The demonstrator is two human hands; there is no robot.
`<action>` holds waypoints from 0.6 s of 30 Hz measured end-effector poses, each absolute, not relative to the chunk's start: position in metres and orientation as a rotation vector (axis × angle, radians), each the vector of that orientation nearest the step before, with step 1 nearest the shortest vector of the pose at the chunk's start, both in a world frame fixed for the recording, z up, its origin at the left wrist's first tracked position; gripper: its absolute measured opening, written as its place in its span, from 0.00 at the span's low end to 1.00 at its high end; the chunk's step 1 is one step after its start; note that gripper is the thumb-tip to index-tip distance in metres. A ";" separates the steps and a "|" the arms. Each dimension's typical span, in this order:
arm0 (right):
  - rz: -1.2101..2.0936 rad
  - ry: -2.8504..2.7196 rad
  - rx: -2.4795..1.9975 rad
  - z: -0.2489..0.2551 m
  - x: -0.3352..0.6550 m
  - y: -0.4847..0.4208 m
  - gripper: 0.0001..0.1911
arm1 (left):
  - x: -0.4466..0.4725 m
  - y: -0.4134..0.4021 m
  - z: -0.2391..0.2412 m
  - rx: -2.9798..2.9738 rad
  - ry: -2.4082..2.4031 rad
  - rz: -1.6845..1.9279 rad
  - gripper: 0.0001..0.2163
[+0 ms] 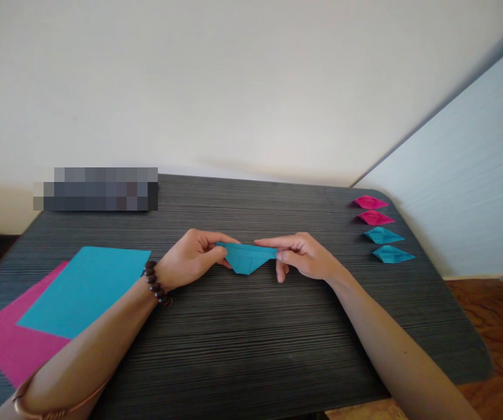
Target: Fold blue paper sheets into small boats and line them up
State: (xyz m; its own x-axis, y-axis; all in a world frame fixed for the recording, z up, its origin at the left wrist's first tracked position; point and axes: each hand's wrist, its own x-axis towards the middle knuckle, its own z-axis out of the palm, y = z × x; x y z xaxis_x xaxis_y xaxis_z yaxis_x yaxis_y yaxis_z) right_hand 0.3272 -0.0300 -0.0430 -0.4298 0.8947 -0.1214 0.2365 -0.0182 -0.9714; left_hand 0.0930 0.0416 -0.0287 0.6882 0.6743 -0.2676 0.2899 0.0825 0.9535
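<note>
A folded blue paper (248, 256) is stretched between my two hands over the middle of the dark table. Its top edge runs straight and its lower part narrows to a short flat bottom. My left hand (196, 256) pinches the left corner between thumb and fingers. At the opposite corner, my right hand (306, 255) grips with the thumb in front, the index finger lying along the top edge and another finger hanging below. Parts of the fingers behind the paper are hidden.
A blue sheet (89, 291) overlaps a pink sheet (19, 350) at the left. Two pink folded paper boats (376, 218) and two blue ones (392, 254) line the right side. A blurred-out object (98, 189) sits at the back left. The dark table (234, 361) meets a wall (251, 87) behind.
</note>
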 end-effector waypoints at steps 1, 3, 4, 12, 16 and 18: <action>1.487 -1.674 -1.178 -0.043 0.327 -0.030 0.22 | 0.093 0.041 -0.029 1.500 0.836 0.350 0.11; 1.463 -1.664 -1.164 -0.044 0.326 -0.030 0.21 | 0.094 0.041 -0.030 1.481 0.848 0.368 0.11; 1.441 -1.670 -1.153 -0.044 0.326 -0.030 0.21 | 0.094 0.041 -0.030 1.476 0.858 0.376 0.11; 1.385 -1.684 -1.062 -0.046 0.324 -0.031 0.17 | 0.094 0.039 -0.035 1.457 0.873 0.399 0.13; 1.200 -1.608 -1.219 -0.044 0.316 -0.032 0.13 | 0.093 0.038 -0.034 1.622 0.928 0.529 0.12; 1.090 -1.566 -1.270 -0.045 0.312 -0.033 0.12 | 0.092 0.038 -0.034 1.752 0.918 0.659 0.11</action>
